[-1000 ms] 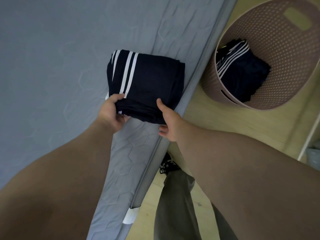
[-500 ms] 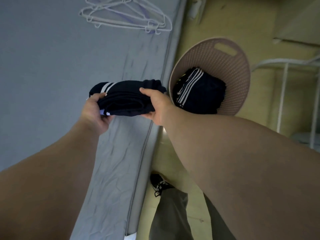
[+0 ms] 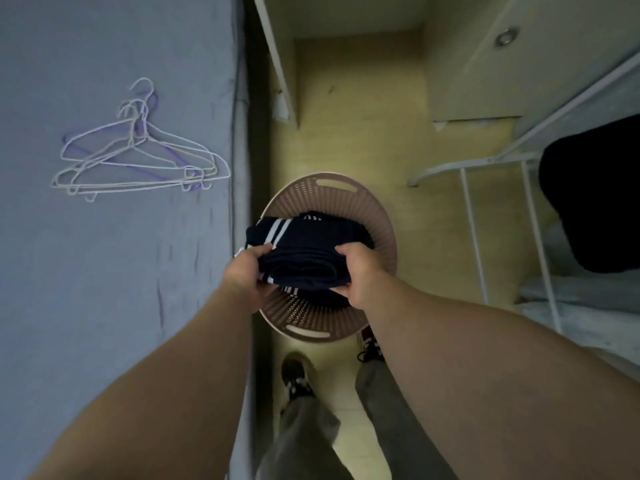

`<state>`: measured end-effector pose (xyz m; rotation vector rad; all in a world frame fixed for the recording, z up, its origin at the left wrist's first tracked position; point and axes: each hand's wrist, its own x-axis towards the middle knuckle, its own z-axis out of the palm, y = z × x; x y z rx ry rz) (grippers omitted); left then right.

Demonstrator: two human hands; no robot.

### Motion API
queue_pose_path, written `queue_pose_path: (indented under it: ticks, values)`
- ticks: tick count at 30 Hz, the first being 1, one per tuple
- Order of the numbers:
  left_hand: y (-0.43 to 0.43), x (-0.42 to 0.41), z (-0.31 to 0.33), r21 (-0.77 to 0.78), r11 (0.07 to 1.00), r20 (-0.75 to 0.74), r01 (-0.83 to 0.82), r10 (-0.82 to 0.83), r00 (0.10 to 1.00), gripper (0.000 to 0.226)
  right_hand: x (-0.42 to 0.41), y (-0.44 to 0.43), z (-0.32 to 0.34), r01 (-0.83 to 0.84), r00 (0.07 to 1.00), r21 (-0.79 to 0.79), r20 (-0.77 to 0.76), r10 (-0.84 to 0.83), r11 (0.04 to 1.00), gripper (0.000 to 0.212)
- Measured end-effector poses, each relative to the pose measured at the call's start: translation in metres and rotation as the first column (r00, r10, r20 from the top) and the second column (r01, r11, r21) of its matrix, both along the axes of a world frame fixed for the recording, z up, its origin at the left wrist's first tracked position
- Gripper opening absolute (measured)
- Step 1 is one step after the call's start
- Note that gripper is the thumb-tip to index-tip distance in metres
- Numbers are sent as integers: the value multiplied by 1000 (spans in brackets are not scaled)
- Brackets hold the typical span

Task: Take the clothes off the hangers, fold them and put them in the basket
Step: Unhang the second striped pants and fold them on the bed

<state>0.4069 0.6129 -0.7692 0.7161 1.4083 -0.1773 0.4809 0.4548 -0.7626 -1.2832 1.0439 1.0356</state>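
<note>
1. Head view, looking straight down: I see both hands out in front, over the mouth of the basket (image 3: 383,216).
2. My left hand (image 3: 244,277) grasps the left end of a folded navy garment (image 3: 311,252) with white stripes, thumb on top and fingers curled underneath.
3. My right hand (image 3: 360,275) grasps the right end of the same bundle, fingers wrapped round its edge.
4. The garment is held level between the two hands, within the outline of the basket's rim; I cannot tell how deep it sits.
5. More dark cloth with white stripes (image 3: 290,291) shows just beneath the bundle inside the basket; I cannot tell whether it is a separate piece.
6. The basket is pinkish, perforated, with a handle slot at each end, and stands on the yellowish floor (image 3: 363,133) just beside the bed (image 3: 104,306).
7. Several bare wire hangers (image 3: 138,157), white and purple, lie in a loose pile on the grey bed cover, well apart from the hands.
8. A white clothes rack (image 3: 473,237) stands to the right, with a dark garment (image 3: 595,202) on it.
9. My shoes (image 3: 296,375) and grey trouser legs show near the basket's close edge.
</note>
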Motion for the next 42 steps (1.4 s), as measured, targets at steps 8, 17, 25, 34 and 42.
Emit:
queue_pose_path:
  ticks: [8, 17, 25, 34, 42]
  values:
    - [-4, 23, -99, -112, 984, -79, 138, -147, 986, 38, 18, -26, -92, 67, 998, -100, 15, -66, 993, 56]
    - [-16, 33, -211, 414, -512, -815, 753, -577, 55, 62, 1, -15, -240, -617, 686, -609, -105, 720, 499, 69]
    - [-14, 87, -271, 91, -985, -851, 150, -155, -502, 130, 31, 7, -265, -611, -220, -748, -153, 963, -258, 117]
    - [23, 79, -349, 90, -976, -765, 198, -195, -614, 148, 32, 7, -337, -642, -323, -659, -232, 918, -392, 140]
    - [5, 92, -347, -32, -979, -707, 203, -121, -697, 154, 33, 7, -342, -632, -350, -646, -255, 901, -428, 137]
